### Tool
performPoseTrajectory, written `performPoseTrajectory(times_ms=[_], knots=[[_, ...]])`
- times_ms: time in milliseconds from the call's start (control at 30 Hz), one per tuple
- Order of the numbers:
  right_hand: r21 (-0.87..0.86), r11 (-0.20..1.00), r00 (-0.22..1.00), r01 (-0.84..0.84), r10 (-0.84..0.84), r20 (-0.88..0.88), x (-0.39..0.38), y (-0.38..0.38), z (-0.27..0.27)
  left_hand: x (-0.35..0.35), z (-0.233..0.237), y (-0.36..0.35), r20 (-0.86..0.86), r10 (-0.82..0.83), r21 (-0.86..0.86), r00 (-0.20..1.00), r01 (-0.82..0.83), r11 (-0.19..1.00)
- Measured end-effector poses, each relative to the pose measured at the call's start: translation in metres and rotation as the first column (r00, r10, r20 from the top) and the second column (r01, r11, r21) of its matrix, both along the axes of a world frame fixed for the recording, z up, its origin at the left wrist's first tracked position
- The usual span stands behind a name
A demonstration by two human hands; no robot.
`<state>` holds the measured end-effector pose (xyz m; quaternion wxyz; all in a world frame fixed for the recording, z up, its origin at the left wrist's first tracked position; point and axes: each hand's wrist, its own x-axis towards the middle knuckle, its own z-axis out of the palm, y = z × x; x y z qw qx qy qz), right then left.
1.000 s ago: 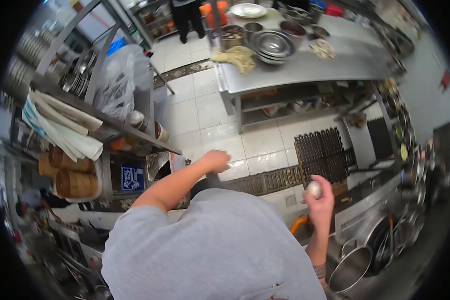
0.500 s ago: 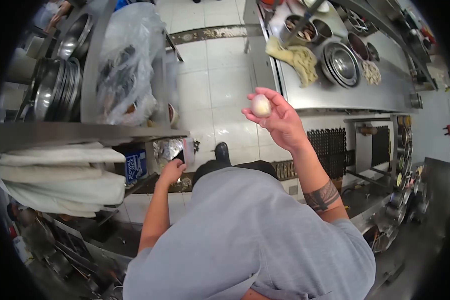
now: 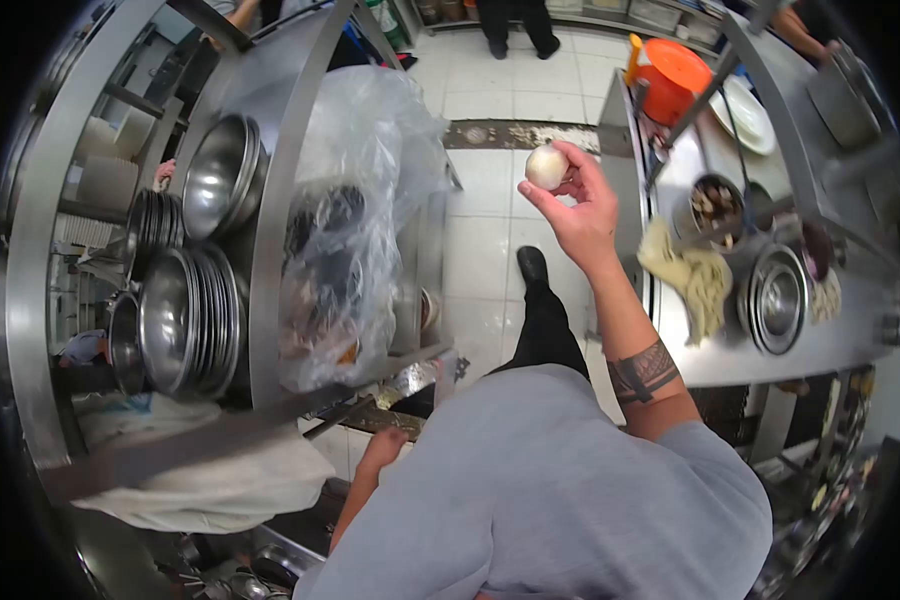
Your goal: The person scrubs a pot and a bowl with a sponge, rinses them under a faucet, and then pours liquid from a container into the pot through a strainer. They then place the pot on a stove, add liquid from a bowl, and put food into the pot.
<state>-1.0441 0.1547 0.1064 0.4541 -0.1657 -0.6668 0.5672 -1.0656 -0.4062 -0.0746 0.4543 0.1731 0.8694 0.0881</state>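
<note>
The right hand [image 3: 577, 222] is raised in front of the person with a pale ball [image 3: 547, 166] pinched at the tips of thumb and fingers [image 3: 582, 160]. The fingers are curled part-way round it and the palm is open beneath, so most of the ball shows. It sits in the air over the tiled floor [image 3: 480, 260], between a steel rack [image 3: 270, 250] and the end of a steel table [image 3: 840, 340]. It may be a peeled onion or a lump of dough; the view is too small to tell. Either way it looks light, smooth and probably a little slick, firm enough for a fingertip hold. A grip spread round its widest part would seem safer than one nearer the top, where a round thing can squirt free. The left hand [image 3: 383, 448] is low beside the person's shirt, just under the rack's front rail. Its fingers look bent, but whether they hold anything cannot be told. Stacked bowls [image 3: 185, 320] and a clear bag [image 3: 360, 200] fill the rack, and noodles [image 3: 692, 278] lie on the table near the raised forearm. Against half a second ago, the ball is held the same way but stands higher in view, near the floor drain [image 3: 515, 133]. The head has turned, so the rack looms larger and an orange tub [image 3: 670, 72] has come into sight. The left hand has left the shelf's foil and blue box and dropped lower.
</note>
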Motion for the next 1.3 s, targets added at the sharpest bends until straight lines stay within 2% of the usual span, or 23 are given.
performPoseTrajectory(times_ms=[33, 67, 133, 167, 233, 333, 567, 700, 800, 867, 900, 967, 1033, 1067, 1100, 1167, 1200, 1233, 1267, 1300], knots=[[0.087, 0.994, 0.998, 0.064, -0.061, -0.029, -0.023, 0.022, -0.002, 0.000, -0.001, -0.004, -0.015, -0.004, 0.035, 1.000, 0.005, 0.999], [0.096, 0.990, 0.993, 0.104, -0.099, -0.063, -0.050, 0.045, -0.004, 0.003, -0.002, -0.008, -0.031, -0.008, 0.069, 0.999, 0.010, 0.998], [0.098, 0.987, 0.988, 0.125, -0.115, -0.106, -0.101, 0.091, -0.001, 0.009, 0.016, 0.010, 0.041, 0.062, -0.178, 0.997, -0.053, 0.983], [0.107, 0.981, 0.980, 0.164, -0.150, -0.130, -0.126, 0.112, 0.001, 0.013, 0.025, 0.020, 0.052, 0.127, -0.195, 0.991, -0.115, 0.974], [0.123, 0.974, 0.970, 0.192, -0.169, -0.176, -0.175, 0.154, 0.004, 0.016, 0.036, 0.039, 0.049, 0.285, -0.161, 0.957, -0.274, 0.948], [0.202, 0.938, 0.913, 0.280, -0.196, -0.358, -0.234, 0.212, 0.013, 0.011, 0.046, 0.077, 0.054, 0.453, -0.116, 0.890, -0.445, 0.888], [0.256, 0.942, 0.877, 0.216, -0.072, -0.475, -0.358, 0.277, 0.022, -0.008, 0.055, 0.155, 0.054, 0.712, -0.019, 0.700, -0.712, 0.702], [0.274, 0.952, 0.852, 0.139, 0.026, -0.523, -0.418, 0.288, 0.023, -0.004, 0.050, 0.181, 0.077, 0.769, -0.002, 0.634, -0.772, 0.636], [0.253, 0.964, 0.820, 0.083, 0.078, -0.567, -0.459, 0.297, 0.026, -0.010, 0.071, 0.223, 0.083, 0.775, -0.078, 0.627, -0.771, 0.632], [0.260, 0.965, 0.818, 0.035, 0.121, -0.562, -0.484, 0.303, 0.026, -0.036, 0.119, 0.286, 0.080, 0.926, -0.188, 0.369, -0.907, 0.378], [0.268, 0.963, 0.816, 0.007, 0.150, -0.559, -0.497, 0.306, 0.027, -0.049, 0.135, 0.309, 0.077, 0.931, -0.190, 0.356, -0.912, 0.364], [0.277, 0.961, 0.781, 0.014, 0.162, -0.603, -0.521, 0.312, 0.038, -0.071, 0.156, 0.340, 0.029, 0.853, -0.253, 0.521, -0.822, 0.510], [0.345, 0.938, 0.774, -0.034, 0.242, -0.584, -0.540, 0.319, 0.051, -0.082, 0.165, 0.360, 0.018, 0.855, -0.242, 0.518, -0.828, 0.506], [0.259, 0.961, 0.706, -0.101, 0.252, -0.662, -0.557, 0.316, 0.058, -0.084, 0.167, 0.367, 0.010, 0.852, -0.231, 0.524, -0.828, 0.511], [0.267, 0.959, 0.769, -0.098, 0.243, -0.592, -0.559, 0.316, 0.069, -0.077, 0.154, 0.357, 0.011, 0.858, -0.230, 0.513, -0.834, 0.501], [0.232, 0.973, 0.864, -0.010, 0.125, -0.488, -0.626, 0.304, 0.031, -0.058, 0.120, 0.333, 0.134, 0.946, 0.051, 0.296, -0.955, 0.291], [0.447, 0.892, 0.912, -0.069, 0.237, -0.333, -0.661, 0.296, 0.011, -0.054, 0.117, 0.337, 0.139, 0.950, 0.053, 0.280, -0.960, 0.276], [0.629, 0.764, 0.939, -0.144, 0.306, -0.156, -0.682, 0.287, -0.012, -0.057, 0.117, 0.343, 0.106, 0.955, 0.021, 0.278, -0.960, 0.278], [0.578, 0.729, 0.926, -0.368, 0.347, 0.152, -0.683, 0.276, -0.041, -0.063, 0.119, 0.347, 0.071, 0.956, -0.008, 0.284, -0.958, 0.285], [0.462, 0.690, 0.820, -0.557, 0.369, 0.438, -0.686, 0.267, -0.068, -0.064, 0.118, 0.348, 0.071, 0.956, 0.002, 0.285, -0.958, 0.286]])
